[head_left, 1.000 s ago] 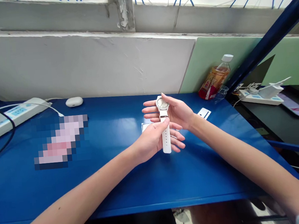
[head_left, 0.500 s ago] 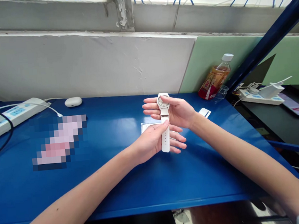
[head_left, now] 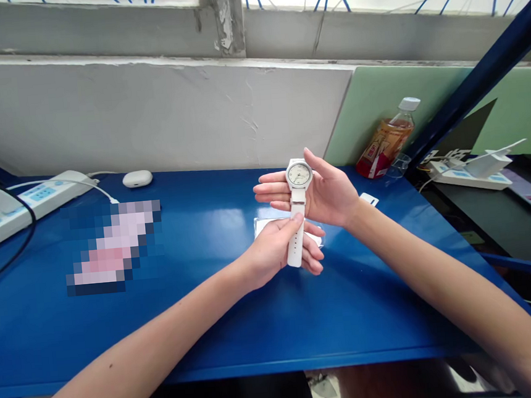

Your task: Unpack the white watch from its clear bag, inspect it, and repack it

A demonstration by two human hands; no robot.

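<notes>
We now tilt the white watch (head_left: pixel 298 187) up so its dial faces us; our right hand (head_left: pixel 325 194) pinches the case, our left hand (head_left: pixel 282 250) pinches the strap, above the blue table (head_left: pixel 210 315).

text: none legible | bottle (head_left: pixel 385 142) label: print too blurred

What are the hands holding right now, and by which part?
A white wristwatch: the right hand grips its case by the dial, and the left hand pinches the lower strap.
</notes>
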